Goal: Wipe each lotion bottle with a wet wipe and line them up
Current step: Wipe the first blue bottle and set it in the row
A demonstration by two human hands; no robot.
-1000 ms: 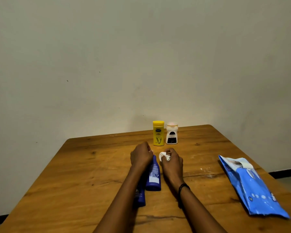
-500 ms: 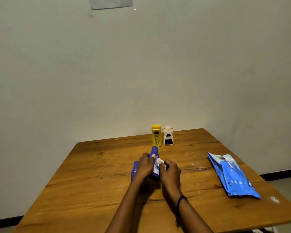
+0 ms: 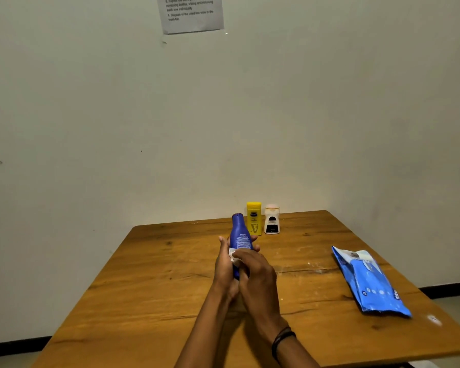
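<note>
My left hand [image 3: 225, 264] grips the blue bottle [image 3: 240, 235] low down. My right hand [image 3: 255, 277] pinches the wet wipe [image 3: 232, 254] against it. Light, stiff plastic, likely slippery once damp.

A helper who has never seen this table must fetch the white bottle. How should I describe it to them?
Start at the wooden table, at its far edge by the wall. Two bottles stand upright there, side by side. The white bottle is the right-hand one, with a black panel low on its front, while its neighbour is the yellow bottle.
</note>
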